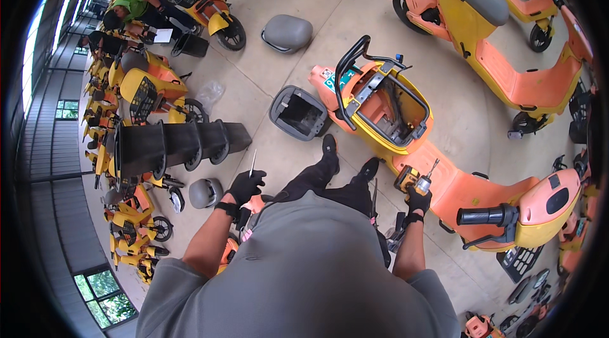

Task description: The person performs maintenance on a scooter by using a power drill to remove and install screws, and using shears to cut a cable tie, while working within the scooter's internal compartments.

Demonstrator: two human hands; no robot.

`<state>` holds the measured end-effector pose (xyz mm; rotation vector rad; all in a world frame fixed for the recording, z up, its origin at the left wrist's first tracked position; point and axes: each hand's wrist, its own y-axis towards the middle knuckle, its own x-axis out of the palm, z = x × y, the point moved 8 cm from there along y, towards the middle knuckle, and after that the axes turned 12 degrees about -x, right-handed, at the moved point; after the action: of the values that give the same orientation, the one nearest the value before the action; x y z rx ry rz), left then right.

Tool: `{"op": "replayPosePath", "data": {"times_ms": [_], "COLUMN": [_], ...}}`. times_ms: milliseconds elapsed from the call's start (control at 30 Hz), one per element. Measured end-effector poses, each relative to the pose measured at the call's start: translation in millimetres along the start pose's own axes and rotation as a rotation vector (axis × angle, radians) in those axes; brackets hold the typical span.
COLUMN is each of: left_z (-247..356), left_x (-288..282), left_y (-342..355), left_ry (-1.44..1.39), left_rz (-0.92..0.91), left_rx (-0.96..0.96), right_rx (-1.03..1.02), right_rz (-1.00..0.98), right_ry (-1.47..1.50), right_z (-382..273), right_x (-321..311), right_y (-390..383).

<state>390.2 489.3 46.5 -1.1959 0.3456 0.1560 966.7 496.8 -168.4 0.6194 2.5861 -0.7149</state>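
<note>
Black gloves cover both of my hands. My left hand [245,186] is closed around a thin pale rod [254,162] that points up; it looks like a screwdriver shaft, but its handle is hidden. In my right hand [419,199] is a yellow-and-black cordless drill [406,178], its long bit pointing away to the upper right. The drill is over the footboard of an orange-and-yellow electric scooter [472,195]. That scooter has no seat on, and its under-seat compartment [388,110] lies exposed, with a black rear rail [349,75] behind it.
A grey storage bin [275,113] sits on the floor beside the scooter's rear. Grey seats [288,32] lie on the floor, and stacked black bins [184,144] stand at left. Another scooter [485,52] is parked at right. A person in green [130,5] bends over at far left.
</note>
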Motion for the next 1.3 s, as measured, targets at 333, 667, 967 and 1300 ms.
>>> {"op": "replayPosePath", "data": {"times_ms": [333,667,967,1300], "left_z": [157,206,210,197], "left_x": [111,130,117,123], "left_y": [31,-11,-40,-26], "left_ry": [0.01,-0.224,-0.406,-0.476], "left_rz": [-0.425,-0.647,-0.934,-0.74], "left_rx": [0.379,0.412,0.412,0.2], "right_rx": [-0.289,-0.649,-0.674,-0.569], "right_rz": [-0.216,-0.438,-0.593,-0.75], "right_ry": [0.043,0.156,0.223,0.287], "right_z": [-212,-420,-489,-508], "right_x": [-40,-6,6,24], "right_y": [-104,-141,-161,-181]}}
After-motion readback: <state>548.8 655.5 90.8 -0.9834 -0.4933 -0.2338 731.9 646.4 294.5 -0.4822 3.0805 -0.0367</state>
